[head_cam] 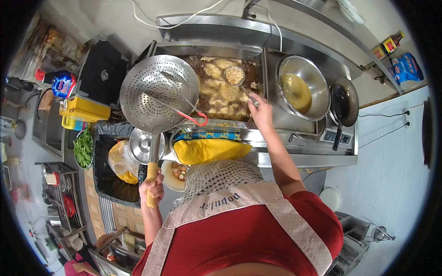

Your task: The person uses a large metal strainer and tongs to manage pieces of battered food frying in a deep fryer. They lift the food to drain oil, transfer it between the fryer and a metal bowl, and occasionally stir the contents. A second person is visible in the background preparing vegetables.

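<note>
My left hand (152, 188) grips the wooden handle of a large perforated metal strainer (148, 79), whose bowl overlaps the left part of the fryer. Metal tongs with red grips (193, 119) lie in the bowl and hang over its right rim. In my right hand (259, 110) is the handle of a small round skimmer (234, 76) heaped with pale golden crumbs, over the oil. Several battered pieces (221, 91) float in the bubbling oil of the rectangular deep fryer (214, 122).
A steel bowl of yellow liquid (300, 93) stands right of the fryer, beside a dark frying pan (345, 101). Yellow cloth (210, 151) hangs at the front edge. Left are a lined bin (103, 172), greens in a bowl (83, 148) and a yellow container (84, 108). Another person (81, 264) is at lower left.
</note>
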Demonstrator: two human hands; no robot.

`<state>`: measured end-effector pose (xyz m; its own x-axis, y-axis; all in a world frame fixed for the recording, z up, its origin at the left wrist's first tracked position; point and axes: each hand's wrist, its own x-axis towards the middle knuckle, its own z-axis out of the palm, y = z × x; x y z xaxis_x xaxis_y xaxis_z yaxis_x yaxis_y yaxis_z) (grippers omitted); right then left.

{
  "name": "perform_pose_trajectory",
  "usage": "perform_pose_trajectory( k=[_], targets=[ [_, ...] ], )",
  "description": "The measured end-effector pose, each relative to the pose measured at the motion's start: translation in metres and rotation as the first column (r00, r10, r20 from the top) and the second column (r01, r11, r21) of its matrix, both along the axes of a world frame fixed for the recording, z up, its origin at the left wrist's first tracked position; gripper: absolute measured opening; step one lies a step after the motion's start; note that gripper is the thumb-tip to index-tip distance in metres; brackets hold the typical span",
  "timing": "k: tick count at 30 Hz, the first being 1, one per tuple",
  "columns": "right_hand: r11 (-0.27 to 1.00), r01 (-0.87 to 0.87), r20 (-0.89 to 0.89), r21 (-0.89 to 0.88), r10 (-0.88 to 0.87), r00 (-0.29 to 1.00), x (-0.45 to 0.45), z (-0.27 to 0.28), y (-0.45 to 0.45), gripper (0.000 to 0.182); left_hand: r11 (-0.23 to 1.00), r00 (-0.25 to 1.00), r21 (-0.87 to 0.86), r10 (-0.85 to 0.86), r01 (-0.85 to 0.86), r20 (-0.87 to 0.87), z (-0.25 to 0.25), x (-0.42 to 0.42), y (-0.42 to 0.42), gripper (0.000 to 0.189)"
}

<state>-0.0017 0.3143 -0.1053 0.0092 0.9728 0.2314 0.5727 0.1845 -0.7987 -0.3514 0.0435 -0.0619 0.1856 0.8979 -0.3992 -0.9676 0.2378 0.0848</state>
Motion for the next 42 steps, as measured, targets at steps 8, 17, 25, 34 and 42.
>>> perform_pose_trajectory(
  k=[8, 17, 25, 34, 42],
  targets=[
    [0.997, -0.051, -0.023, 0.054, 0.052, 0.998, -0.020, -0.038, 0.008, 0.026, 1.000, 1.000, -0.029, -0.007, 0.008, 0.015, 0.006, 0.004, 0.003, 0.041],
    [0.993, -0.010, -0.644, -0.121, -0.071, 0.761, -0.001, -0.015, -0.023, 0.020, 1.000, 1.000, -0.005, -0.017, 0.017, -0.010, 0.007, 0.004, 0.003, 0.042],
    [0.979, 0.122, -0.548, -0.165, -0.193, 0.814, 0.026, -0.026, -0.035, 0.018, 0.999, 0.999, -0.019, -0.037, 0.037, 0.007, 0.011, 0.001, 0.004, 0.042],
    [0.966, 0.214, -0.317, -0.142, -0.249, 0.915, 0.031, -0.042, -0.020, 0.019, 0.999, 0.999, -0.007, -0.038, 0.038, 0.004, 0.007, -0.001, 0.003, 0.042],
    [0.929, -0.150, 0.241, 0.340, 0.068, 0.968, 0.013, -0.001, -0.053, 0.035, 0.999, 0.999, -0.041, -0.020, 0.022, 0.036, 0.014, 0.004, 0.006, 0.043]
  ],
)
